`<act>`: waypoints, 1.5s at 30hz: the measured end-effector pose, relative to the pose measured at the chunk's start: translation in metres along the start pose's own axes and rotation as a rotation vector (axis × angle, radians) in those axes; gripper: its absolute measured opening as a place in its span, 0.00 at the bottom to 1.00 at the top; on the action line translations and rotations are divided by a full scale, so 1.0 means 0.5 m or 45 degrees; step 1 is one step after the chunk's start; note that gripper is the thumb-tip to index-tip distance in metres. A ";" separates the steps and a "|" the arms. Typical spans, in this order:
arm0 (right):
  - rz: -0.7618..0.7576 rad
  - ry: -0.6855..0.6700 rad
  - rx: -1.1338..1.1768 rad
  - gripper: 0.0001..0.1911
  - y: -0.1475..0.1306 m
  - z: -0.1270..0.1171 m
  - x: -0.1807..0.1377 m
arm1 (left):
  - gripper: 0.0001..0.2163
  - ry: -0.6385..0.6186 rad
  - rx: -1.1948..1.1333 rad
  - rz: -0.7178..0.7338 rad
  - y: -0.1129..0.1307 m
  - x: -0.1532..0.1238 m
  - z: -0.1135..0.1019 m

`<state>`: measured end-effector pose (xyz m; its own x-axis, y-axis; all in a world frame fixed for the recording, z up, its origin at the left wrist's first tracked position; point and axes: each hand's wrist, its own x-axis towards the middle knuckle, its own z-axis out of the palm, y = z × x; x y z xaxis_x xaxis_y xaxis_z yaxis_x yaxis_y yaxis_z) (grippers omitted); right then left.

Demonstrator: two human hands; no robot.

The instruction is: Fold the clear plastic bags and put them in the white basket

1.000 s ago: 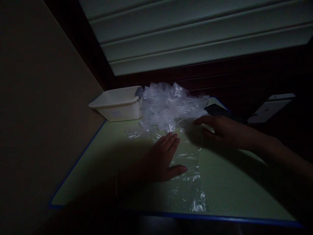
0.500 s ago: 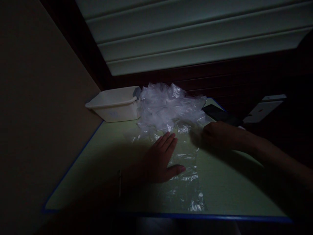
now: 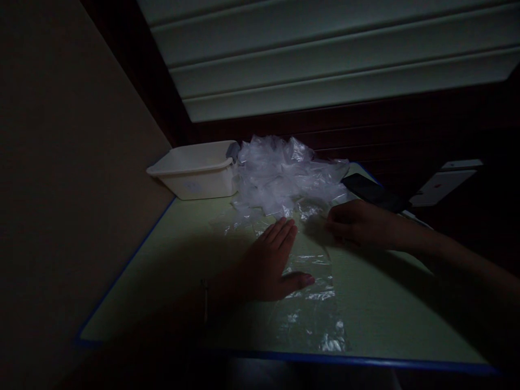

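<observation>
Flattening the clear film (image 3: 314,303) looks to be the step in hand: it lies under and beside the left grip (image 3: 268,265), palm down with thumb spread, while the right grip (image 3: 357,225) curls by its far edge, whether clamped on film I cannot tell. The next stroke calls for light, even pressure. Beyond both grips, the pale green surface (image 3: 394,303) carries a plastic heap (image 3: 280,176) and white tub (image 3: 203,181), below a slatted panel (image 3: 325,62) in a dim room
</observation>
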<state>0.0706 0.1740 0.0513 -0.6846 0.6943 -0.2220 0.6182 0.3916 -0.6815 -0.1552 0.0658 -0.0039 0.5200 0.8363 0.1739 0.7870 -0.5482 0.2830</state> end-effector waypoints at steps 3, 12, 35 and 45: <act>-0.150 -0.090 0.164 0.14 -0.020 0.011 -0.008 | 0.43 -0.008 -0.014 -0.013 0.001 0.001 -0.001; -0.231 -0.082 0.038 0.16 -0.009 0.012 -0.006 | 0.43 -0.004 -0.063 -0.050 0.002 0.001 -0.004; -0.039 0.444 -0.339 0.17 0.021 0.031 0.030 | 0.23 0.027 -0.011 0.047 0.000 -0.002 -0.013; 0.026 0.486 -0.173 0.17 0.033 0.045 0.058 | 0.24 0.029 -0.018 0.038 0.001 -0.001 -0.011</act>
<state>0.0525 0.1869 0.0180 -0.4948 0.8671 0.0574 0.6931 0.4336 -0.5758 -0.1571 0.0650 0.0011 0.5351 0.8199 0.2037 0.7666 -0.5726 0.2906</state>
